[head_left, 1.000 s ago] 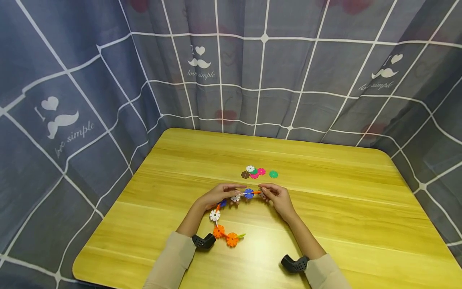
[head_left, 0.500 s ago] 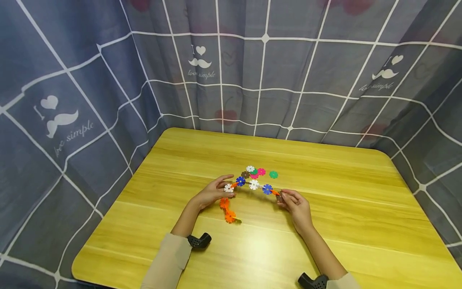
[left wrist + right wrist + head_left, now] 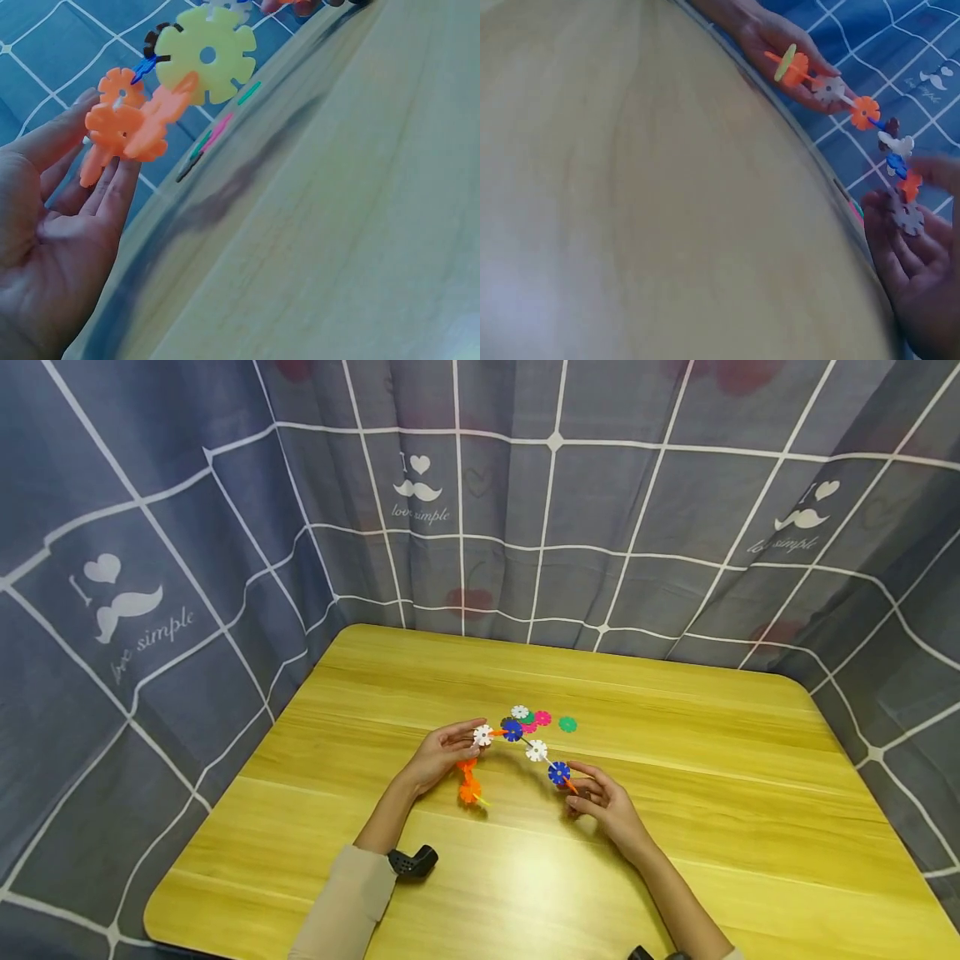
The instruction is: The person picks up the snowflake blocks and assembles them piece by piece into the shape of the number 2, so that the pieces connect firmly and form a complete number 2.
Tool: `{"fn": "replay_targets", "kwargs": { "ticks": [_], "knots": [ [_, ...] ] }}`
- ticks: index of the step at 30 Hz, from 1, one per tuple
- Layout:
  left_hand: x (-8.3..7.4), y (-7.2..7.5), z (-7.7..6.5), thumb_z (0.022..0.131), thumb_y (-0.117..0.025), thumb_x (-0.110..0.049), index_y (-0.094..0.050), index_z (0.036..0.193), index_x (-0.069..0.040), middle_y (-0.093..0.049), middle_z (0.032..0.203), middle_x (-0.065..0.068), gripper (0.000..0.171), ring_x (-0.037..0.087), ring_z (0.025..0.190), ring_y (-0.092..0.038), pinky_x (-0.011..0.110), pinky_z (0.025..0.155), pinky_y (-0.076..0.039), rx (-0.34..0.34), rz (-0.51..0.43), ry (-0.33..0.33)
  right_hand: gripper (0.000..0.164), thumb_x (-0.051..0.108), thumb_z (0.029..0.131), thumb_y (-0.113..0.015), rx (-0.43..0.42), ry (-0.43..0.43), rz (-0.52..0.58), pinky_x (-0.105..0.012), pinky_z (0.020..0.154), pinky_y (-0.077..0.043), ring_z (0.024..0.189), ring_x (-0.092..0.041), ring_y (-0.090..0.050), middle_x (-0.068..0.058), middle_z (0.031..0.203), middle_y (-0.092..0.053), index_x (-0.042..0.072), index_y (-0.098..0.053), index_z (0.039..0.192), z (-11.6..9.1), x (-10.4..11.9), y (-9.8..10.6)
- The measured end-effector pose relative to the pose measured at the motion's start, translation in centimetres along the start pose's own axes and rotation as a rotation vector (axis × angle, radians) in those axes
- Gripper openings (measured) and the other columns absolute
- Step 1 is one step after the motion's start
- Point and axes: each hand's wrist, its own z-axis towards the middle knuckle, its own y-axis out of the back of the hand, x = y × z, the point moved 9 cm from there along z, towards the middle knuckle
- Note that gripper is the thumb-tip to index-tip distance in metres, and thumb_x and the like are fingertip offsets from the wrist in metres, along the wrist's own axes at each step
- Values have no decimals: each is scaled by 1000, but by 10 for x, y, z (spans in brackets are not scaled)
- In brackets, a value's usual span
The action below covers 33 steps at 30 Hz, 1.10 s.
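Observation:
A chain of notched plastic snowflake discs (image 3: 536, 750) arches above the table between both hands. It runs through yellow, orange, white, blue and brown pieces. My left hand (image 3: 441, 758) grips it around a white disc (image 3: 483, 735). From there orange discs (image 3: 124, 131) hang down, with a yellow disc (image 3: 208, 60) at the end. At the other end, the curled fingers of my right hand (image 3: 611, 810) hold the chain by a brown disc (image 3: 907, 214), beside an orange one (image 3: 910, 187). In the head view that brown disc is hidden by the fingers.
Behind the chain, loose discs lie on the wooden table (image 3: 360, 693): white (image 3: 520, 712), pink (image 3: 542, 717) and green (image 3: 567, 725), some overlapping. A checked curtain (image 3: 502, 485) hangs around the table's back and sides.
Both hands have moved apart, the right one rightward and toward the body, stretching the chain out. My left hand has shifted its grip along the chain to a white disc. The loose discs stay put.

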Motion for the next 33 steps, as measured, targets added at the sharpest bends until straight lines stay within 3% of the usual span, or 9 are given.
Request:
{"fn": "replay_targets", "kwargs": {
  "ticks": [4, 10, 13, 17, 21, 25, 29, 33],
  "knots": [
    [0, -4, 0, 85, -64, -2, -50, 131, 1, -54, 120, 10, 48, 19, 102, -54, 28, 84, -49, -1, 46, -5, 51, 7, 91, -57, 108, 4, -46, -26, 73, -51, 85, -24, -63, -28, 102, -60, 0, -38, 138, 3, 2, -11],
    [-2, -8, 0, 89, -63, -14, -45, 135, -3, -55, 120, 13, 51, 26, 104, -55, 32, 82, -50, -24, 124, -14, 56, 1, 87, -61, 188, 9, 2, -24, 60, -49, 72, -14, -60, -23, 90, -65, -4, -37, 138, 4, 4, -27],
    [-2, -6, 0, 90, -61, -14, -40, 138, -1, -53, 118, 20, 54, 30, 99, -59, 39, 86, -48, -79, 49, -26, 48, 7, 89, -61, 159, -38, -15, -22, 58, -47, 70, -10, -57, -23, 90, -66, -3, -44, 133, 4, 1, -29],
    [-4, -6, 1, 89, -61, -10, -40, 136, 4, -45, 126, 26, 53, 24, 104, -56, 42, 92, -43, -124, -37, -54, 38, 19, 90, -61, 34, -166, -29, -20, 53, -43, 64, -8, -54, -18, 87, -67, -1, -55, 122, 3, -7, -23],
    [-7, -20, 0, 88, -62, -7, -41, 134, 4, -41, 132, 23, 52, 24, 116, -48, 37, 94, -43, -45, 9, -41, 37, 18, 88, -63, -104, -259, 55, -19, 46, -41, 58, -9, -53, -9, 81, -68, -5, -57, 117, -3, -9, -11],
    [-12, -40, -3, 85, -66, -3, -37, 139, 1, -38, 140, 16, 61, 26, 129, -35, 37, 101, -36, 86, 146, 6, 36, 13, 88, -62, -192, -297, 122, -19, 43, -39, 52, -8, -49, -5, 76, -67, -8, -54, 117, -12, -7, -1],
    [-17, -63, -4, 79, -67, 6, -25, 144, 1, -22, 149, 16, 77, 32, 135, -22, 44, 107, -22, 237, 217, 17, 33, 12, 90, -60, -327, -334, 94, -19, 50, -41, 57, -8, -52, -4, 77, -67, -5, -54, 117, -28, -8, 11],
    [-18, -81, 3, 78, -65, 13, -22, 144, 1, -16, 150, 20, 80, 38, 134, -21, 50, 106, -21, 309, 236, -23, 27, 7, 91, -57, -423, -354, 94, -23, 62, -50, 67, -13, -61, -9, 85, -68, -5, -52, 115, -46, -8, 9]
  ]
}}
